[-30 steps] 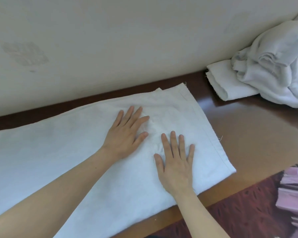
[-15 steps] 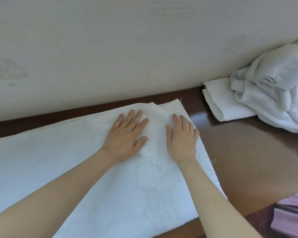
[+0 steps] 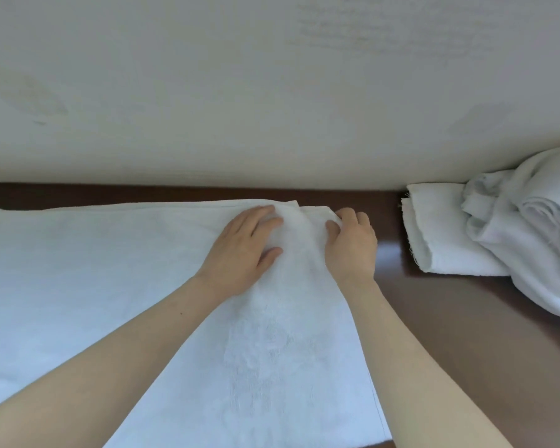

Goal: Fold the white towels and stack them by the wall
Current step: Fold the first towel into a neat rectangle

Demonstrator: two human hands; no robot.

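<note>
bare table right of the spread towel is open; the towel pile and wall bound it.

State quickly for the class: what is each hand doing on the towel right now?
Left hand: open, fingers resting flat on the white towel.
Right hand: fingers curled, pinching the towel's far corner.

The towel is white woven cloth, matt, with a faint raised pattern. The table looks like dark wood, smooth and glossy. The wall is matt, faintly scuffed.
</note>
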